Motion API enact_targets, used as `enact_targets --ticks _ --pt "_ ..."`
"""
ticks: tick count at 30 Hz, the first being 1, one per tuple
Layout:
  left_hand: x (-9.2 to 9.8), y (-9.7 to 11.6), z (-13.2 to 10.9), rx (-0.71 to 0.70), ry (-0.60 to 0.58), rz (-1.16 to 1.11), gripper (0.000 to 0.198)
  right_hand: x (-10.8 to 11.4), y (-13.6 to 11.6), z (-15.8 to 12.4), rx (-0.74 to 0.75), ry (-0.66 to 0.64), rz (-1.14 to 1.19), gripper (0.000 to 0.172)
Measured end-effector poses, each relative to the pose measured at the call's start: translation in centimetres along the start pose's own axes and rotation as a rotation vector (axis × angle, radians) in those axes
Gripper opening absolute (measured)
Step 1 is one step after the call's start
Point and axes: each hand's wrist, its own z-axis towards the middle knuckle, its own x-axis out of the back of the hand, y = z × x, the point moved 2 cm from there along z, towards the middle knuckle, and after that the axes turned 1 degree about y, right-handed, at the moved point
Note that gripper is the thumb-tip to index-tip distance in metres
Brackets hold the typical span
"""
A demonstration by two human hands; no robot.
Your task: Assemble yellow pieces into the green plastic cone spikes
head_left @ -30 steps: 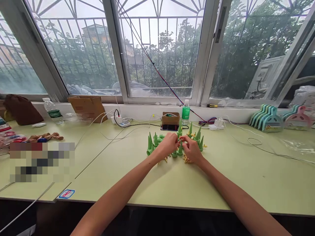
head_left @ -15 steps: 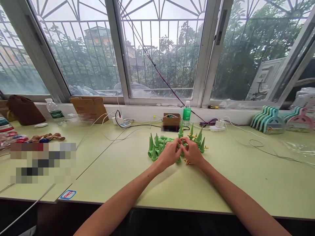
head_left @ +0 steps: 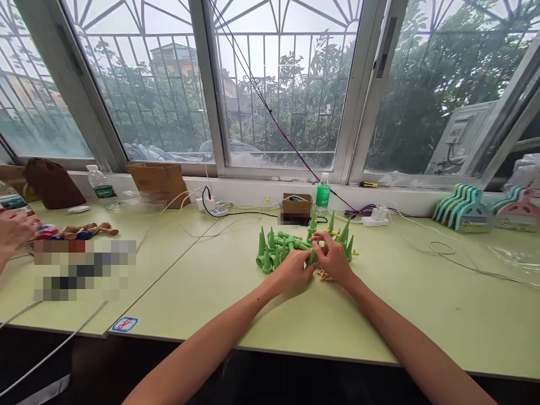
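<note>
My left hand (head_left: 295, 268) is closed on a green plastic spike (head_left: 312, 258), mostly hidden by the fingers. Right against it, my right hand (head_left: 333, 257) has its fingers curled, with thumb and forefinger drawn in near the same piece; whatever they grip is too small to make out. Around both hands, green cone-shaped spikes (head_left: 266, 260) stand on their wide ends, and green tubular pieces (head_left: 295, 242) lie among them. Small yellow-tan parts (head_left: 324, 275) are piled beneath my right hand. Several spikes at the right have yellow bits beside them.
Behind the spikes stand a small cardboard box (head_left: 296, 203) and a green-labelled bottle (head_left: 323, 194). White cables and a power strip (head_left: 374, 220) run along the wall. Pastel plastic pieces (head_left: 468, 211) stand at right. Another person's hand (head_left: 16, 230) is at far left, near wooden items (head_left: 90, 230).
My hands have moved slightly apart and the left one a little lower. My right fingers have loosened from the tight pinch. Another person's hand has come in at the left edge.
</note>
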Motion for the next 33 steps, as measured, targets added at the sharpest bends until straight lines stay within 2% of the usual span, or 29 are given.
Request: enact_targets --ticks 6,9,12,16,23,33 --pt "0.0 0.2 0.2 0.028 0.083 -0.125 0.035 0.5 -0.6 -0.1 0.037 0.138 -0.083 0.02" --pt "-0.2 0.1 0.4 0.164 0.134 -0.352 0.037 0.8 -1.0 -0.1 0.073 0.203 -0.096 0.02" --pt "-0.5 0.2 0.4 0.3 0.132 -0.626 0.043 1.0 -1.3 -0.2 0.126 0.275 -0.101 0.017" --pt "-0.7 0.3 0.4 0.344 0.116 -0.807 0.046 1.1 -1.2 -0.3 0.158 0.301 -0.118 0.015" --pt "-1.0 0.1 0.5 0.365 0.153 -0.872 0.044 0.9 -0.7 -0.4 0.184 0.299 -0.136 0.014" --pt "-1.1 -0.2 0.3 0.379 0.185 -0.754 0.042 0.9 -0.8 -0.3 0.266 0.303 -0.103 0.011"
